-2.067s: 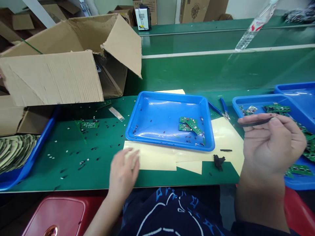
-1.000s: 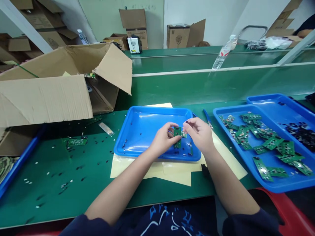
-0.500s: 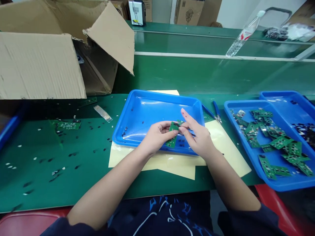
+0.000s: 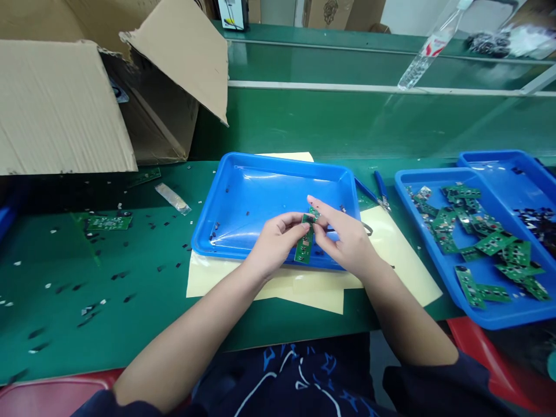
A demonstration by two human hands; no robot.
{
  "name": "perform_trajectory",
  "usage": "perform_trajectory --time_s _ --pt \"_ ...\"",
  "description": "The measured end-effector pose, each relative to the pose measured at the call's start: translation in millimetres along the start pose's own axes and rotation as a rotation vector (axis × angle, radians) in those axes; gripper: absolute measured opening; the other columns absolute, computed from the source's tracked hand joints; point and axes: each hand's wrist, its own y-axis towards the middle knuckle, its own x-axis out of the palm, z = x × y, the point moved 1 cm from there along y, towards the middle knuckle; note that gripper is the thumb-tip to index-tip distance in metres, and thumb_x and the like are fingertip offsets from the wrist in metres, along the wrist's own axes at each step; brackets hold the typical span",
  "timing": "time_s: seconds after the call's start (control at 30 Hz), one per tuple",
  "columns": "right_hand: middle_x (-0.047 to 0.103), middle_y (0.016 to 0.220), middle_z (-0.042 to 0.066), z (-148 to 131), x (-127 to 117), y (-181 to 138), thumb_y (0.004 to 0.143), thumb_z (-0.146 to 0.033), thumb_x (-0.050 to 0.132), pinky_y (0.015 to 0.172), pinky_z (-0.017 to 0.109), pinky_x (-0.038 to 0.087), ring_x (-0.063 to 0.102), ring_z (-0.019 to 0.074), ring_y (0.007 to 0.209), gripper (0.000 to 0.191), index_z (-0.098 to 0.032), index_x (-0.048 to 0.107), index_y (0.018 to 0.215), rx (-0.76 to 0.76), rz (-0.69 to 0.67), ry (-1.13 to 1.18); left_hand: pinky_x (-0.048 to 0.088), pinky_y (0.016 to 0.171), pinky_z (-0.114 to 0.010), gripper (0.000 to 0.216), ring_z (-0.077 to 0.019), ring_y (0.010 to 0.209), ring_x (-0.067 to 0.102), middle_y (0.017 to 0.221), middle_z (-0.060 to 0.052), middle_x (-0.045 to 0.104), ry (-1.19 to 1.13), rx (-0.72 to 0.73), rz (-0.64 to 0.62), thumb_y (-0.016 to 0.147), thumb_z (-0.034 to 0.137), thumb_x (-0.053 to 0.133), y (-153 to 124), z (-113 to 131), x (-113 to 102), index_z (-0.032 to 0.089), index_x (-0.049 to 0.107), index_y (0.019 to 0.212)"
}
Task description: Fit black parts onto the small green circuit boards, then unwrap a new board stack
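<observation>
My left hand (image 4: 274, 242) and my right hand (image 4: 343, 238) meet over the near edge of a blue tray (image 4: 260, 191). Between them stands a small green circuit board (image 4: 304, 246), tilted upright. The left thumb and fingers pinch its upper part. My right fingertips press together on the top end of the same board, with the index finger lying along it. Whether a small part sits under those fingertips is hidden.
A second blue tray (image 4: 438, 266) at the right holds several green boards; a third (image 4: 490, 165) behind it holds black parts. Blue-handled cutters (image 4: 382, 188) lie between the trays. An open cardboard box (image 4: 87, 98) stands at the left; a loose board (image 4: 106, 222) and black bits lie on the green mat. A plastic bottle (image 4: 428, 49) rests on the far shelf.
Both hands came from apart, the right raised beside the right tray, to the middle tray and picked up the board. In the last half second the right index finger lowered onto it.
</observation>
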Motion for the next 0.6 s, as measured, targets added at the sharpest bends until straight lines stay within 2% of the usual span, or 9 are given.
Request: perform_trajectory --time_s 0.17,0.3,0.4,0.5,0.6 --pt "0.069 0.084 0.004 -0.4 0.3 0.7 0.084 -0.008 0.041 0.067 0.032 0.054 0.059 0.0157 0.066 0.05 -0.021 0.046 0.132 -0.042 0.031 -0.068 0.044 0.061 -0.022 0.023 -0.01 0.062 0.056 0.073 -0.003 0.067 0.031 0.024 0.007 0.075 0.025 0.06 -0.7 -1.7 2.3 0.016 0.068 0.094" --pt "0.068 0.079 0.004 -0.4 2.2 0.5 0.084 -0.007 0.042 0.064 0.031 0.052 0.057 0.0156 0.062 0.049 -0.019 0.047 0.131 -0.084 0.043 -0.121 0.044 0.059 -0.021 0.017 -0.0078 0.054 0.049 0.067 0.0 0.063 0.081 0.056 0.042 0.076 0.023 0.057 -2.2 0.0 5.4 0.015 0.068 0.087" --pt "0.067 0.075 0.004 -1.5 3.7 0.4 0.084 -0.008 0.042 0.062 0.031 0.051 0.056 0.0157 0.06 0.047 -0.018 0.049 0.13 -0.088 0.034 -0.157 0.043 0.062 -0.021 0.012 -0.0087 0.058 0.05 0.067 0.0 0.062 0.127 0.099 0.079 0.077 0.022 0.056 -2.9 1.5 6.5 0.015 0.066 0.078" --pt "0.066 0.073 0.004 -1.8 2.6 -0.5 0.085 -0.013 0.043 0.061 0.031 0.051 0.058 0.0165 0.061 0.047 -0.018 0.047 0.131 -0.002 0.011 -0.154 0.041 0.061 -0.021 0.011 -0.0099 0.062 0.051 0.069 0.0 0.062 0.183 0.116 0.115 0.077 0.023 0.057 -2.9 1.6 5.7 0.015 0.064 0.073" --pt "0.066 0.072 0.004 -0.1 -1.0 -2.2 0.085 -0.022 0.048 0.06 0.032 0.052 0.061 0.0176 0.062 0.051 -0.018 0.042 0.135 0.127 0.025 -0.117 0.041 0.062 -0.022 0.014 -0.0104 0.063 0.052 0.071 0.0 0.063 0.194 0.115 0.113 0.077 0.026 0.058 -2.5 0.4 3.8 0.014 0.065 0.076"
